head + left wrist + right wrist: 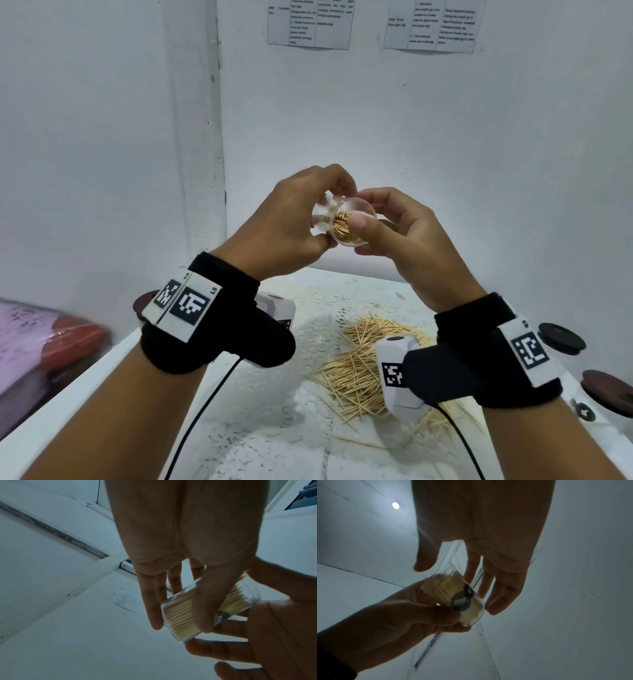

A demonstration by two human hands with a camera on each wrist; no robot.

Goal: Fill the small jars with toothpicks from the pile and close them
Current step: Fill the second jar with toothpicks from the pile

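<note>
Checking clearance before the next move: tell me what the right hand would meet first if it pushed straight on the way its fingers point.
Likely the clear jar packed with toothpicks; the right hand already touches it, fingers aimed at the left hand gripping it. Depth beyond is unclear.

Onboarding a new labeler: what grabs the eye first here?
A clear jar packed with toothpicks, held up mid-air, open mouth toward the camera, by the left hand and right hand. Below, the loose toothpick pile sprawls on the white table.

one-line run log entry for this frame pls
left hand: grips clear plastic jar of toothpicks | right hand: thumb at jar mouth | lid: not on | loose wooden toothpick pile: on table
</note>
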